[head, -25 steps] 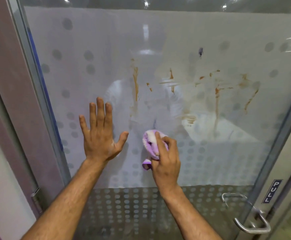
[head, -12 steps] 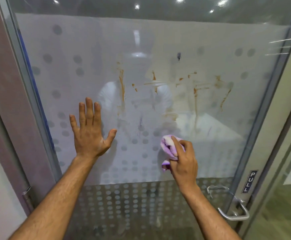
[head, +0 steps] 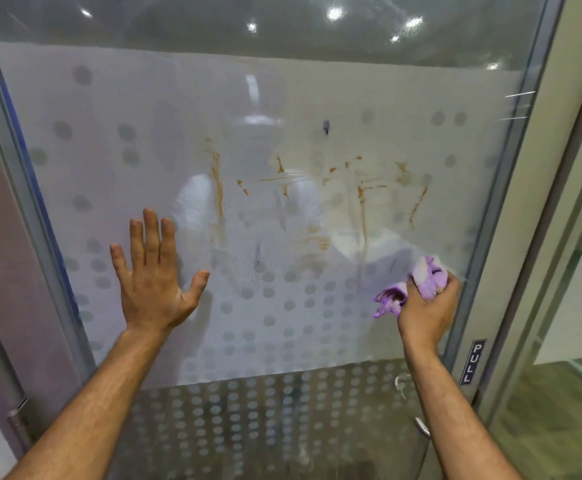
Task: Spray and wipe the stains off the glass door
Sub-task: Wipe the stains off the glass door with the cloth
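Observation:
A frosted glass door (head: 109, 168) with grey dots fills the view. Brown streaky stains (head: 217, 188) run down its middle, more brown marks (head: 362, 195) lie to the right, and a small dark spot (head: 326, 127) sits above them. My left hand (head: 154, 282) is pressed flat on the glass with fingers spread, left of the stains. My right hand (head: 426, 306) is shut on a crumpled purple cloth (head: 424, 280), held against the glass near the door's right edge, below the stains. No spray bottle is in view.
A metal door handle (head: 421, 427) sits low on the right, partly behind my right forearm. A PULL sign (head: 471, 362) is on the right frame. A grey metal frame (head: 23, 202) borders the left side, with a wall beyond it.
My right hand has swept the cloth rightward across the glass, from the middle to near the right edge. My left hand stays flat on the glass.

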A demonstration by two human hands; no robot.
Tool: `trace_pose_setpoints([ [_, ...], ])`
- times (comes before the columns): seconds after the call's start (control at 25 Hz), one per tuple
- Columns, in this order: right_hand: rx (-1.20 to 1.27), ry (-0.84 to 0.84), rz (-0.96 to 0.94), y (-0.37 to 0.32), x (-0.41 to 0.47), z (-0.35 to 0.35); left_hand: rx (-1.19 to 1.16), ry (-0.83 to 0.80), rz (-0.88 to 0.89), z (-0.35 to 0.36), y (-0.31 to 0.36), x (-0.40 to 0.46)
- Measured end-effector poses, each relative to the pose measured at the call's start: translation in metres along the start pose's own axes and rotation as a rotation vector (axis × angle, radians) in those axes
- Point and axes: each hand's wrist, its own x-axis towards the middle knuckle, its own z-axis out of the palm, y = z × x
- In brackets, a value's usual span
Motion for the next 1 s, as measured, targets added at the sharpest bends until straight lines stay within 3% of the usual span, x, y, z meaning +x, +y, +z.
trace_pose_setpoints([
  [0.16, -0.038, -0.034, -0.169, -0.011, -0.03, 0.018, 0.003, 0.007, -0.002, 0.003, -0.001, 0.0],
  [0.32, -0.03, -0.303, -0.34, -0.029, -0.094, 0.048, 0.009, 0.003, 0.002, 0.003, -0.001, 0.0],
  [0.44, -0.174, -0.541, -0.532, -0.034, -0.129, 0.061, 0.012, 0.0, -0.002, 0.001, 0.0, 0.0],
  [0.56, -0.286, -0.665, -0.65, -0.028, -0.126, 0.055, 0.005, -0.01, -0.003, -0.001, 0.0, 0.0],
  [0.64, -0.267, -0.599, -0.567, -0.024, -0.104, 0.045, 0.004, -0.012, -0.004, -0.001, 0.0, 0.001],
  [0.88, -0.119, -0.044, -0.208, -0.012, 0.011, -0.001, -0.001, 0.0, -0.005, 0.0, 0.0, 0.0],
  [1.0, -0.06, 0.027, -0.024, -0.004, 0.038, -0.013, -0.005, 0.007, -0.006, 0.001, -0.001, -0.001],
])
